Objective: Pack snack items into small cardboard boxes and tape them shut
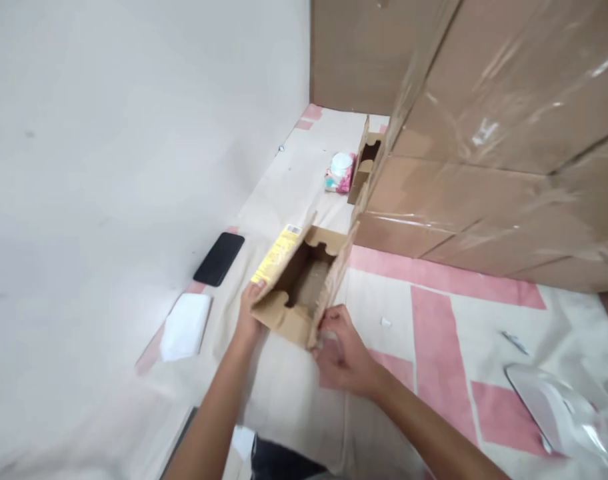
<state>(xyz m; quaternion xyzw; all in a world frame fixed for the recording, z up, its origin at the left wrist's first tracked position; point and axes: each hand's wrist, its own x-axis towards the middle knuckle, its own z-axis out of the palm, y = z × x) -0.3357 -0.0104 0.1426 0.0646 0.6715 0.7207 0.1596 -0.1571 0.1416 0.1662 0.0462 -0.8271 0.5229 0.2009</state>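
An open cardboard box (284, 323) is held in front of me, its flaps raised and its inside showing brown and bare. A yellow printed label (277, 253) with a barcode runs along its left outer side. My left hand (251, 310) grips the box's near left side, the fingers partly hidden behind it. At the near right corner, my right hand (345, 350) has its fingers curled in, pinching the edge of the right flap.
Stacked, plastic-wrapped cartons (434, 200) stand on the right. Another open box (361, 177) and a wipes pack (339, 173) lie farther back. A black phone (219, 259) and a white packet (186, 327) lie by the white wall (109, 167). A clear plastic item (559, 413) rests at lower right.
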